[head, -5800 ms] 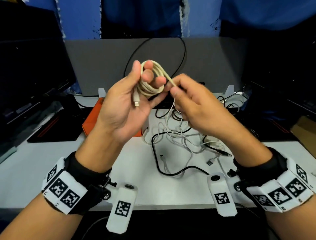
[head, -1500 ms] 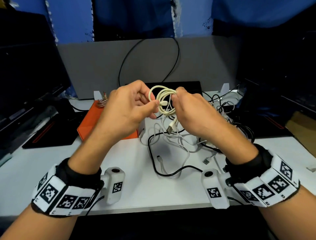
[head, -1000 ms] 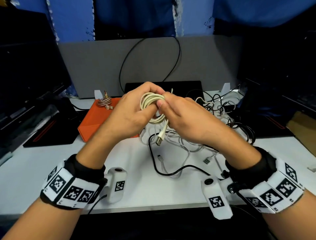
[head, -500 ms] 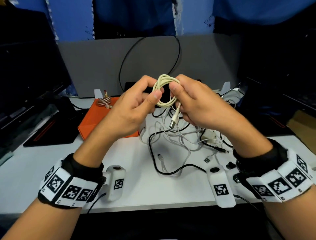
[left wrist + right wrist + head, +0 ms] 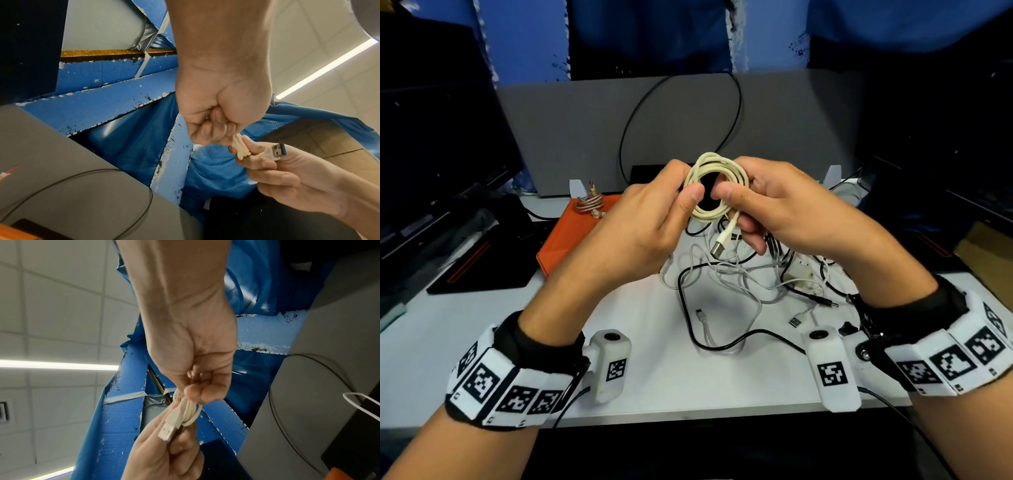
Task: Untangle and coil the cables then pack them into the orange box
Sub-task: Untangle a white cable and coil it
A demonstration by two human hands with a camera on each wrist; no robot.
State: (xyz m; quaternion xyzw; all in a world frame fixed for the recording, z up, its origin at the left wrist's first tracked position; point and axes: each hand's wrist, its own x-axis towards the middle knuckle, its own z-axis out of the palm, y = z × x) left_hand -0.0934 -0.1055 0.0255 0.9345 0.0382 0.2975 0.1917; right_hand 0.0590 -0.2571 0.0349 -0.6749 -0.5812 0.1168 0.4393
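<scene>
Coil (image 5: 717, 186) higher, off table (image 5: 654, 377) edge

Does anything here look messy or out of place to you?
Yes. A tangle of white and black cables sprawls on the table beneath the hands. The cream cable coil held between the left hand and right hand has its USB plug dangling loose.
</scene>
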